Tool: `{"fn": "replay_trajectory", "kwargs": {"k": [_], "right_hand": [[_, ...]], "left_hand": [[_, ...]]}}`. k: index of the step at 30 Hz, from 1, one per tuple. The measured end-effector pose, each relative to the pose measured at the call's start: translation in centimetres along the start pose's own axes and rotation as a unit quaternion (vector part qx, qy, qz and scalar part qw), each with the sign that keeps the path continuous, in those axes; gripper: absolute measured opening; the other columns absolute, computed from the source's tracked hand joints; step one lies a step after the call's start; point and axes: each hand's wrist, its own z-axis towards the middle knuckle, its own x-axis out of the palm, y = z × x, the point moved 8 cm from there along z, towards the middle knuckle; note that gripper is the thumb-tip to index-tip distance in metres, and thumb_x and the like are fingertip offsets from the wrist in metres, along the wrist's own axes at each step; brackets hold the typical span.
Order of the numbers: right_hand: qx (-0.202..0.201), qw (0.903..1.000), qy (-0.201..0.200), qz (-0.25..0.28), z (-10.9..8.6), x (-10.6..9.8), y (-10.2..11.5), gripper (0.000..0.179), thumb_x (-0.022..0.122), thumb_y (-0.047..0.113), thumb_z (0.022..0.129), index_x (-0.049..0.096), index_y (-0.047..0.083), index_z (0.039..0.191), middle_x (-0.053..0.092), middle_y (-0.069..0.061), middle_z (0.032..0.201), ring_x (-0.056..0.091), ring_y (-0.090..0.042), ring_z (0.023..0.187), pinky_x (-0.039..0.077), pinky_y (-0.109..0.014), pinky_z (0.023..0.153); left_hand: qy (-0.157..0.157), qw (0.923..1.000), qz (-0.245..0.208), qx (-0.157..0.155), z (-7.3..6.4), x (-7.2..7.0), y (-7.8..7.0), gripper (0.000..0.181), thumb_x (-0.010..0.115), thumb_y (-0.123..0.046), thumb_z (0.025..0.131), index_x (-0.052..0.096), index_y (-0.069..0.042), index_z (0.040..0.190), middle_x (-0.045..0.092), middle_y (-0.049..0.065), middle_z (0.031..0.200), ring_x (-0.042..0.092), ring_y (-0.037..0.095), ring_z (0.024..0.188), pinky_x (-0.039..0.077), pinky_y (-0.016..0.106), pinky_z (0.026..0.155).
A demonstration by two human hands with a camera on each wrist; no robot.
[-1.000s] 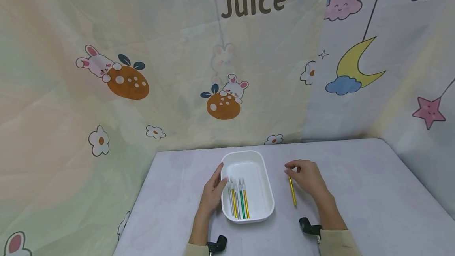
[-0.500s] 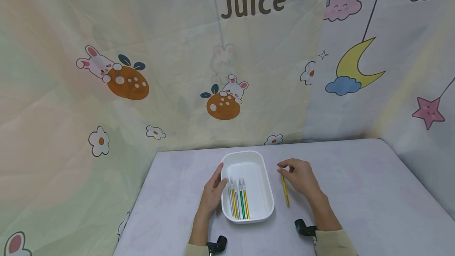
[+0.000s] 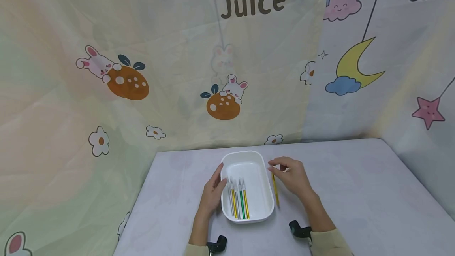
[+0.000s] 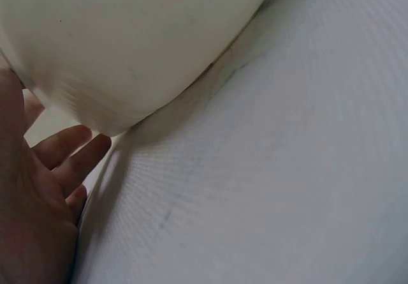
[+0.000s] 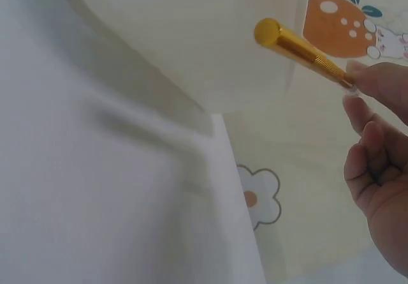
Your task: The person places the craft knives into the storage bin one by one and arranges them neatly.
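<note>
A white tray [image 3: 264,169] sits on the table and holds several pens [image 3: 239,200], yellow, green and grey, lying lengthwise. My left hand [image 3: 213,191] rests with straight fingers against the tray's left wall [image 4: 115,60]. My right hand [image 3: 289,175] pinches a yellow pen [image 3: 275,189] by its far end, just right of the tray. In the right wrist view the gold pen [image 5: 299,49] sticks out from my fingertips [image 5: 370,83] beside the tray's white wall [image 5: 191,35].
The table [image 3: 355,192] is covered with a pale lilac cloth. Printed fabric backdrops [image 3: 142,70] hang close behind and to the right. Wrist camera mounts [image 3: 300,230] sit at both cuffs.
My right hand has carried the yellow pen leftward, from mid-table to just beside the tray's right rim. The left hand has stayed on the tray.
</note>
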Motion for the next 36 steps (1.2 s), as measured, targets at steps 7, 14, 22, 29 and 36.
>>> {"fn": "replay_trajectory", "kwargs": {"k": [7, 14, 22, 29, 36], "right_hand": [[-0.038, 0.998, -0.013, 0.048, 0.0, 0.5, 1.3, 0.017, 0.085, 0.011, 0.086, 0.083, 0.014, 0.102, 0.079, 0.0, 0.099, 0.055, -0.017, 0.079, 0.045, -0.025, 0.062], [-0.034, 0.9983, -0.015, 0.045, 0.1, 0.4, 1.6, 0.017, 0.083, 0.01, 0.088, 0.081, 0.016, 0.104, 0.078, 0.001, 0.099, 0.059, -0.013, 0.079, 0.053, -0.023, 0.061], [-0.045, 0.9966, -0.027, 0.064, 0.2, 0.1, 2.4, 0.02, 0.082, 0.005, 0.088, 0.081, 0.01, 0.107, 0.079, 0.0, 0.105, 0.072, -0.01, 0.086, 0.062, -0.021, 0.078], [-0.055, 0.9933, -0.04, 0.094, 0.0, 0.0, 3.2, 0.018, 0.082, 0.005, 0.088, 0.081, 0.008, 0.106, 0.078, 0.0, 0.104, 0.071, -0.01, 0.086, 0.061, -0.015, 0.079], [-0.064, 0.9917, -0.027, 0.109, -0.1, 0.3, 4.1, 0.02, 0.081, 0.002, 0.088, 0.081, 0.011, 0.106, 0.077, -0.001, 0.104, 0.072, -0.013, 0.087, 0.062, -0.018, 0.078]], "left_hand": [[-0.006, 1.0, 0.006, -0.003, 0.0, 0.0, -0.1, 0.055, 0.059, -0.028, 0.106, 0.042, -0.042, 0.157, 0.039, -0.018, 0.164, 0.035, 0.012, 0.155, 0.03, 0.044, 0.128], [-0.011, 0.9999, 0.005, -0.005, 0.0, 0.0, -0.1, 0.055, 0.059, -0.026, 0.106, 0.043, -0.042, 0.157, 0.039, -0.019, 0.163, 0.035, 0.012, 0.155, 0.03, 0.043, 0.128], [-0.013, 0.9998, 0.012, -0.006, 0.1, 0.0, -0.1, 0.055, 0.059, -0.027, 0.106, 0.043, -0.043, 0.156, 0.039, -0.019, 0.163, 0.036, 0.012, 0.155, 0.031, 0.044, 0.128], [-0.008, 0.9999, 0.004, -0.006, 0.0, 0.0, 0.0, 0.055, 0.059, -0.028, 0.106, 0.043, -0.044, 0.156, 0.039, -0.019, 0.163, 0.036, 0.012, 0.155, 0.03, 0.043, 0.128], [-0.007, 1.0, -0.001, -0.004, 0.0, 0.0, 0.0, 0.055, 0.059, -0.027, 0.106, 0.043, -0.043, 0.156, 0.039, -0.018, 0.163, 0.035, 0.012, 0.155, 0.03, 0.042, 0.128]]}}
